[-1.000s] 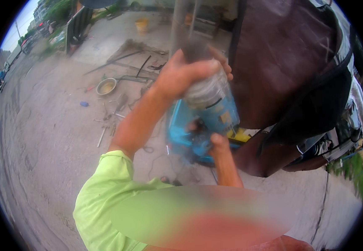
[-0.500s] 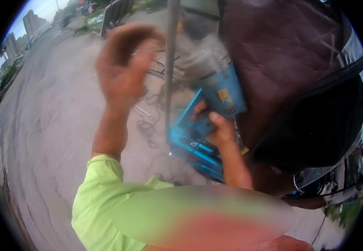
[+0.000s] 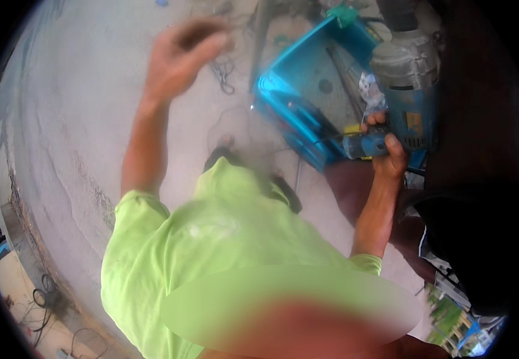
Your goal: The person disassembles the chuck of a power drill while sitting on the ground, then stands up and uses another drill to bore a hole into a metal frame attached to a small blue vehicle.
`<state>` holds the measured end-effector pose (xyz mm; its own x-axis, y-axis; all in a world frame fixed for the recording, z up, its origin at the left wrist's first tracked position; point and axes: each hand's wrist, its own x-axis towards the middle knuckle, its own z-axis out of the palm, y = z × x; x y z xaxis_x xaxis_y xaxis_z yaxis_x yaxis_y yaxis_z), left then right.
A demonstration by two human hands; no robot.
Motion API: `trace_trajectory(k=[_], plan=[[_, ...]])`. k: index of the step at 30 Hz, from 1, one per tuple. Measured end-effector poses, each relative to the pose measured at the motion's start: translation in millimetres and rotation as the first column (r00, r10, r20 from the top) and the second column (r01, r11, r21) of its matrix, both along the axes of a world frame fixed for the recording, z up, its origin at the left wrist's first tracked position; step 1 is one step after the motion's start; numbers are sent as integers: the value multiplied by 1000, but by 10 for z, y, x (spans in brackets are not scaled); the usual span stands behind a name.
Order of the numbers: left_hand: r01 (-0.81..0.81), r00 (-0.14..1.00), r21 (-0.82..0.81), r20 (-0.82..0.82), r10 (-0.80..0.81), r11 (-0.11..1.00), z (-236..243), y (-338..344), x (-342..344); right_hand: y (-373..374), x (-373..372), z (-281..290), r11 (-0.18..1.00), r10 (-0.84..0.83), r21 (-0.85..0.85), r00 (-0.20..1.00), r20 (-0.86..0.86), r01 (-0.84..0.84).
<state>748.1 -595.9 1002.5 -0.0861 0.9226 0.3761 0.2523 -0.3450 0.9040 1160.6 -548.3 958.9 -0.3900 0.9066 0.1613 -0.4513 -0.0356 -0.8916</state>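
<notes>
Power tool (image 3: 414,113), blue, at right side of blue crate (image 3: 276,88); now in right hand (image 3: 395,157) alone, fingers closed round its handle (image 3: 362,146); left hand (image 3: 178,60) released, blurred, half-open, apparently empty.

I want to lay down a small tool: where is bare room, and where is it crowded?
Bare ground: left of the left hand and forearm. Right of that hand lies a cord. Crowded: the bin, with rods and a bag, partly behind the power tool in the right hand.
</notes>
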Motion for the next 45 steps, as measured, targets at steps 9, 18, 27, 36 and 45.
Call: trace_trajectory(k=[9,18,27,36,45], plan=[[-107,945,-846,78,319,523,-2811,-916,-113,-219,386,-946,932,-115,-304,958,262,195],[-51,923,-915,110,369,401,-3695,-1516,603,-3,727,-1956,821,-16,-543,958,286,176],[-193,944,-924,-83,320,329,-5258,-1557,532,411,1103,-2748,761,-9,-649,1000,0,7],[-262,945,-918,-182,271,297,-7069,-812,-627,437,993,-2213,673,-81,-636,892,445,378],[-527,832,-652,-525,178,545,-9901,948,-1529,140,1159,-2006,738,-128,-575,910,395,353]])
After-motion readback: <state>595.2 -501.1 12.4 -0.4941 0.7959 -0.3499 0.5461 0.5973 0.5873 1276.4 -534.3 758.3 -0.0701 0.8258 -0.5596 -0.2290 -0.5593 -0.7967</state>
